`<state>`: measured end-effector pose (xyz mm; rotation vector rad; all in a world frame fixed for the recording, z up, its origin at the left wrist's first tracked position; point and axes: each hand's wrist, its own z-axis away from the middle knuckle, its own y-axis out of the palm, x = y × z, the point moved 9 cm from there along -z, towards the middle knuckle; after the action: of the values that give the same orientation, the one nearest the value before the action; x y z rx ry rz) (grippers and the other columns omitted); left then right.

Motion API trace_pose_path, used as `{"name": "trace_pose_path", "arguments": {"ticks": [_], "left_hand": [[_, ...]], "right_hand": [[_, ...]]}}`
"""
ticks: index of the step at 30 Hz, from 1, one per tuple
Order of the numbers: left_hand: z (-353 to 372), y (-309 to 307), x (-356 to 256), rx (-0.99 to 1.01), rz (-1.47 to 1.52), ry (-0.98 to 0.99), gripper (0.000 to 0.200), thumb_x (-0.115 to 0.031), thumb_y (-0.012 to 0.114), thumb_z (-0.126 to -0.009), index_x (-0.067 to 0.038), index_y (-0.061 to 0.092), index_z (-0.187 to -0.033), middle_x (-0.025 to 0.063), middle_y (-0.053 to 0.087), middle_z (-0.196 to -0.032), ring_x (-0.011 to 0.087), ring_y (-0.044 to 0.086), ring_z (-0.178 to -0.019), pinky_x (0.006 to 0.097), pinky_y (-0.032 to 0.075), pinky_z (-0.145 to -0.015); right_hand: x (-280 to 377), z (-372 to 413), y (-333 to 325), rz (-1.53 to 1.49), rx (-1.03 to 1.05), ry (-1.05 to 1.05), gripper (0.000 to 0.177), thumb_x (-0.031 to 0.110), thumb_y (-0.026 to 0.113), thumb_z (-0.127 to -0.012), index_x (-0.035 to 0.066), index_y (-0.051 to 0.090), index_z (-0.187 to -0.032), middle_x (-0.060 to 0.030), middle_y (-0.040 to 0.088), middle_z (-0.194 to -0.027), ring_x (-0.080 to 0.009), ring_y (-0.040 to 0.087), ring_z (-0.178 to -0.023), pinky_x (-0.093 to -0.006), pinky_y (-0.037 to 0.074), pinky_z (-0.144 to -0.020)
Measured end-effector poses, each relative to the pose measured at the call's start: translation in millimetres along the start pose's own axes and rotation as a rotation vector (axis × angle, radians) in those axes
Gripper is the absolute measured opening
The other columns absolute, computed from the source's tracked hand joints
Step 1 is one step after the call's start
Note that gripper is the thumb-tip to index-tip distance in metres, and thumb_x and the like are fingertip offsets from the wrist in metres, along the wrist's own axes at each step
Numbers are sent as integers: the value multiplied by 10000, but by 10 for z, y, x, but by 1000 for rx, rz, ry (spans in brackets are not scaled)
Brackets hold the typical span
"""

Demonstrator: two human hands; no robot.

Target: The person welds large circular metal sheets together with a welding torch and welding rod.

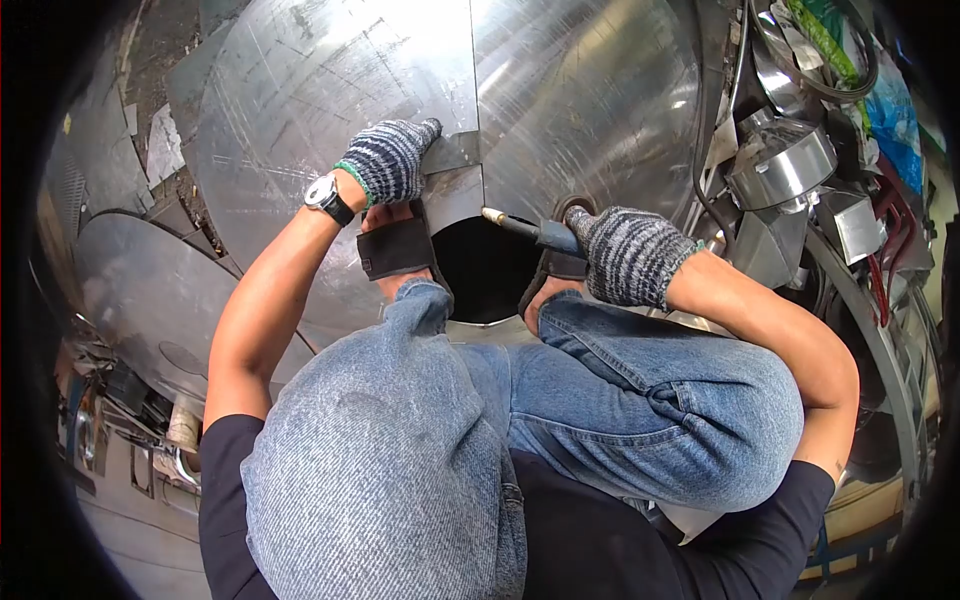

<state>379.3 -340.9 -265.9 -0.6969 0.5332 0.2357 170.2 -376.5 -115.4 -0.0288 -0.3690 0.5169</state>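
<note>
My right hand (632,255), in a grey and black knit glove, is wrapped round a welding torch (555,238). The torch's pale nozzle points left, close to the lower end of a straight seam in a large round metal sheet (590,110). My left hand (390,160), gloved likewise, is closed at the left edge of a small rectangular metal plate (455,151), which lies against the seam. One finger reaches along that plate's upper left corner; the other fingertips are partly hidden. Below the plate, a dark round hole (485,265) opens in the sheet between my feet.
My sandalled feet, one sandal strap (395,248) showing, rest on the sheet beside the hole. Metal offcuts and a shiny cylindrical piece (785,165) pile up at right, with cables and a red-handled tool (890,225). Another curved sheet (150,290) lies at left.
</note>
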Motion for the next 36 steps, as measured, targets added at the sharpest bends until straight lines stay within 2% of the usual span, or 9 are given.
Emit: {"name": "trace_pose_path", "arguments": {"ticks": [12,14,18,24,26,28,30,33,36], "left_hand": [[-23,28,12,68,16,-38,563,-219,802,-778,-25,640,-1281,257,740,-1043,440,725,-1015,529,595,-858],[0,-24,-5,3,2,-16,655,-190,764,-734,-23,630,-1353,260,744,-1057,438,724,-1017,509,591,-864],[13,-30,-7,26,17,-14,666,-185,765,-737,-25,635,-1371,259,744,-1069,439,724,-1025,512,592,-866],[21,-59,-27,-23,19,-8,568,-173,781,-751,-31,649,-1285,247,748,-1033,434,731,-1013,520,601,-856],[9,-14,-9,28,11,-25,635,-182,768,-742,-20,641,-1342,259,739,-1042,441,721,-998,508,589,-855],[11,-23,-19,22,4,-15,639,-180,769,-748,-22,633,-1352,257,739,-1041,437,722,-994,509,588,-853],[12,3,-3,19,-1,-6,643,-177,770,-755,-23,625,-1362,255,738,-1040,433,722,-991,509,586,-851],[2,-17,-6,-165,7,116,544,-222,790,-819,-38,622,-1302,233,750,-981,417,741,-936,516,600,-790],[-10,39,23,-71,15,72,529,-259,754,-865,-46,620,-1330,222,754,-994,424,737,-927,511,597,-786]], "right_hand": [[93,51,-49,70,-21,19,539,231,732,-859,-46,571,-1293,-287,737,-919,-451,744,-905,-530,595,-792],[165,137,-177,50,-47,10,455,256,773,-882,-23,636,-1215,-256,741,-1091,-416,738,-1037,-482,594,-901],[-73,85,-42,-22,-72,49,579,146,714,-825,28,563,-1372,-273,734,-922,-449,736,-916,-512,591,-808],[-29,87,33,11,-26,37,563,101,689,-827,11,562,-1368,-280,732,-915,-447,736,-897,-515,586,-793],[4,76,42,24,-55,13,540,118,706,-829,-23,573,-1333,-277,734,-916,-447,739,-896,-508,589,-786],[10,64,37,30,-6,35,405,229,663,-961,-73,570,-1216,-307,714,-1013,-447,732,-994,-505,580,-869],[28,20,51,37,-58,-17,588,215,774,-834,-51,580,-1321,-274,742,-934,-433,749,-911,-502,596,-805],[25,41,26,26,15,68,614,283,779,-857,-51,580,-1332,-284,751,-965,-434,753,-923,-508,602,-827],[64,37,7,59,-11,24,656,328,768,-872,-65,565,-1357,-288,752,-968,-439,753,-921,-513,603,-833]]}}
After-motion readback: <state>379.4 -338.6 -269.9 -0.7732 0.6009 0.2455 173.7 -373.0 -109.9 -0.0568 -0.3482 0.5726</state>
